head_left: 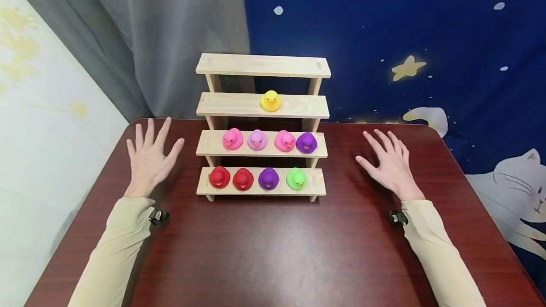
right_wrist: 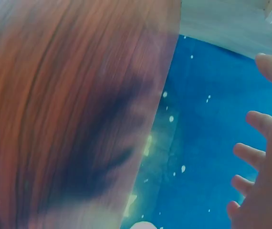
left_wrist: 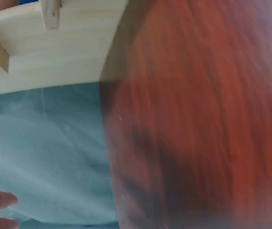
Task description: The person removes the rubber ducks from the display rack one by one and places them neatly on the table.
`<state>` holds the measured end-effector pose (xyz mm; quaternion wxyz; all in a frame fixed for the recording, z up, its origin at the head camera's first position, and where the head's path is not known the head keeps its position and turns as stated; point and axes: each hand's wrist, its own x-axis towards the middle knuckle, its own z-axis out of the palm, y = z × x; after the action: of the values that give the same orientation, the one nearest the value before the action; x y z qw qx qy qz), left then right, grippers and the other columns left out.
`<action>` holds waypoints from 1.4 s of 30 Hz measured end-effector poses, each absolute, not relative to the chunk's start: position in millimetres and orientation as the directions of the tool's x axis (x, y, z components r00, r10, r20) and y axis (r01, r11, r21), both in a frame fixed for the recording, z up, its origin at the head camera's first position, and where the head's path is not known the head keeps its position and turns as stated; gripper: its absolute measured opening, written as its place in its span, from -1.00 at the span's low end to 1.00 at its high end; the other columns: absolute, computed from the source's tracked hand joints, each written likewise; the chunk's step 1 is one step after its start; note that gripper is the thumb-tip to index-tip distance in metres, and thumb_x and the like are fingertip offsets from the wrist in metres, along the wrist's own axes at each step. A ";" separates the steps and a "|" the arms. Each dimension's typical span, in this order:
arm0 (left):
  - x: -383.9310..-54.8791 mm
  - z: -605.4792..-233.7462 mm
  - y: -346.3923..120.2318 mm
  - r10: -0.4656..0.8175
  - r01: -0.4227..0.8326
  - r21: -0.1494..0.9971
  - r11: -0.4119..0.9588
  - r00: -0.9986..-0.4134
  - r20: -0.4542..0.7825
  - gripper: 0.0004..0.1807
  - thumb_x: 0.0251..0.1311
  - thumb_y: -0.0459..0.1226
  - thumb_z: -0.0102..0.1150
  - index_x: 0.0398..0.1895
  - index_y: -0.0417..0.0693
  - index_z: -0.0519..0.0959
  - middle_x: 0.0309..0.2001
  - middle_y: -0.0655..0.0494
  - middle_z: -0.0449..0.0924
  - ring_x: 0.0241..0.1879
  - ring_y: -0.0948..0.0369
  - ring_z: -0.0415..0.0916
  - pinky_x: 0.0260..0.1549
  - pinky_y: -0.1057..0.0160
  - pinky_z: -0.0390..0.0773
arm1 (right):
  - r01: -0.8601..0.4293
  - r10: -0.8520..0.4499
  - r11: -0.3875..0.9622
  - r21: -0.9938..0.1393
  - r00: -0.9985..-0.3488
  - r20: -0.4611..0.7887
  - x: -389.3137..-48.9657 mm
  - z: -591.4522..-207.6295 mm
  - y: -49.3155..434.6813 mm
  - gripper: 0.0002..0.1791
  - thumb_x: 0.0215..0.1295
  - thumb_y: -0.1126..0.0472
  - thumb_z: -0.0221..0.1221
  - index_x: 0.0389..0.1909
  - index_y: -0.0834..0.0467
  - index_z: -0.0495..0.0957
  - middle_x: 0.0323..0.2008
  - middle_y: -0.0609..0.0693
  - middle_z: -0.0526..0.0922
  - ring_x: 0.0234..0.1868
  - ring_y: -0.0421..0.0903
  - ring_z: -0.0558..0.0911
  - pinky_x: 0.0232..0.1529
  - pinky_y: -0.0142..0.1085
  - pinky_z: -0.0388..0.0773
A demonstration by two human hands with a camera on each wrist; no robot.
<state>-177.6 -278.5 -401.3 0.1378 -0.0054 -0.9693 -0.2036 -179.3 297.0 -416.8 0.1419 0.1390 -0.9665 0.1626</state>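
My left hand (head_left: 148, 162) is spread over the table left of a stepped wooden rack (head_left: 262, 65), holding nothing. To the rack's right, my right hand (head_left: 388, 165) hovers with fingers apart, also holding nothing. A yellow toy duck (head_left: 270, 101) sits alone on the second board from the top. On the board under it stand a pink duck (head_left: 232, 139), a lilac duck (head_left: 258, 140), another pink duck (head_left: 285, 141) and a purple duck (head_left: 306, 143). The bottom board bears two red ducks (head_left: 219, 177), a purple duck (head_left: 268, 179) and a green duck (head_left: 296, 179).
The dark red-brown table (head_left: 273, 250) has rounded far corners. Behind it hang a grey curtain (head_left: 179, 37) and a blue curtain (head_left: 341, 27) printed with stars and a cat. A pale, patterned surface (head_left: 47, 108) borders the left side. Dark wrist cameras (head_left: 159, 217) sit at both cuffs.
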 end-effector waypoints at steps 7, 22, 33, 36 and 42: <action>-186.4 -392.9 -261.5 -0.005 0.126 0.491 0.862 -0.967 0.256 -0.25 0.37 0.20 -0.23 0.55 0.17 -0.02 0.48 -0.30 -0.13 0.44 -0.26 -0.33 0.27 -0.39 -0.28 | -0.367 -0.231 0.880 -0.301 -0.885 0.404 -185.3 -419.3 278.8 -0.30 0.26 -0.10 0.20 0.39 0.03 0.31 0.35 0.17 0.25 0.43 0.21 -0.01 0.31 0.20 -0.15; -214.1 -369.8 -231.7 0.065 0.252 0.692 0.676 -0.956 0.284 -0.31 0.41 0.04 -0.10 0.54 0.15 0.01 0.50 0.04 -0.01 0.45 0.02 -0.04 0.34 -0.14 0.02 | -0.476 -0.171 0.746 -0.466 -0.813 0.557 -199.6 -394.6 230.1 -0.43 0.24 0.10 0.26 0.27 0.11 0.45 0.23 0.15 0.41 0.34 0.14 0.20 0.24 0.14 0.09; -225.0 -369.7 -216.1 0.003 0.253 0.768 0.588 -0.950 0.311 -0.42 0.43 0.00 -0.13 0.49 0.26 0.14 0.36 -0.13 0.27 0.26 -0.08 0.33 0.22 -0.13 0.29 | -0.525 -0.148 0.685 -0.505 -0.779 0.609 -204.9 -368.4 197.0 -0.46 0.28 0.12 0.23 0.27 0.14 0.45 0.24 0.13 0.40 0.31 0.10 0.25 0.26 0.06 0.12; -227.6 -369.7 -212.2 -0.014 0.246 0.774 0.583 -0.950 0.312 -0.43 0.43 0.01 -0.13 0.48 0.29 0.17 0.34 -0.11 0.32 0.24 -0.05 0.36 0.21 -0.10 0.31 | -0.517 -0.152 0.690 -0.506 -0.787 0.597 -205.9 -361.4 191.6 -0.47 0.31 0.10 0.21 0.28 0.13 0.43 0.25 0.13 0.40 0.30 0.09 0.26 0.25 0.05 0.13; -231.4 -369.4 -206.8 -0.038 0.226 0.789 0.571 -0.953 0.301 -0.44 0.43 0.01 -0.16 0.47 0.27 0.19 0.36 -0.07 0.29 0.27 -0.03 0.33 0.22 -0.09 0.28 | -0.529 -0.180 0.690 -0.494 -0.786 0.591 -209.5 -348.5 182.0 -0.47 0.31 0.08 0.20 0.28 0.14 0.44 0.23 0.13 0.41 0.24 0.11 0.33 0.23 0.04 0.15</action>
<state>-231.4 -206.8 -369.4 0.1438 -0.0538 -0.8746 -0.4599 -209.5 182.0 -348.5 0.2578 0.2010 -0.8824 0.3385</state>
